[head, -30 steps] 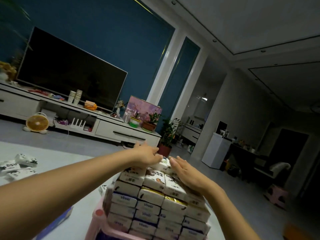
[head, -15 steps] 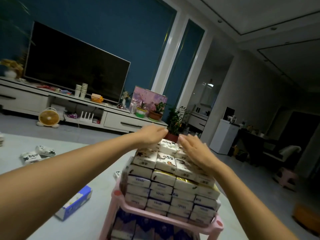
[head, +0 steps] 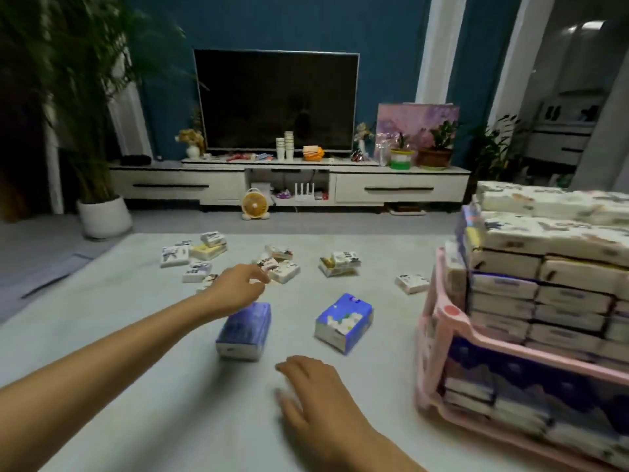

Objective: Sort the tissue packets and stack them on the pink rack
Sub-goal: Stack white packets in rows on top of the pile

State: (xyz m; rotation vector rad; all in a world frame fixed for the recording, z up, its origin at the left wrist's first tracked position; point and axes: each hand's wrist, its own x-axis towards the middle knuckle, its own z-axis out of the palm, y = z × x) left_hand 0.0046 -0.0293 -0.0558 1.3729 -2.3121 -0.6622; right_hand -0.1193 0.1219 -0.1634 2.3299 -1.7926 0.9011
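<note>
Grip of left hand (head: pixel 238 289) loosely curled, empty, near white printed packets (head: pixel 284 271) at twelve o'clock; right hand (head: pixel 316 386) spread wide; rack (head: pixel 442 323) at three o'clock.

**CLEARANCE AROUND BOTH HANDS**

Open mat (head: pixel 112 362) lies to the left of and behind my right hand (head: pixel 316 390), so I have free passage there. The left blue packet (head: pixel 244 333) sits just below the wrist of my left hand (head: pixel 238 289). The right blue packet (head: pixel 343 321) sits ahead of my right hand. A bare lane runs between these two packets. Beyond my left fingertips, small white packets (head: pixel 284 271) lie in scattered clusters with strips of bare mat between them. The loaded pink rack (head: pixel 442 318) blocks the entire right side. One single packet (head: pixel 412 283) lies near its far corner.
</note>
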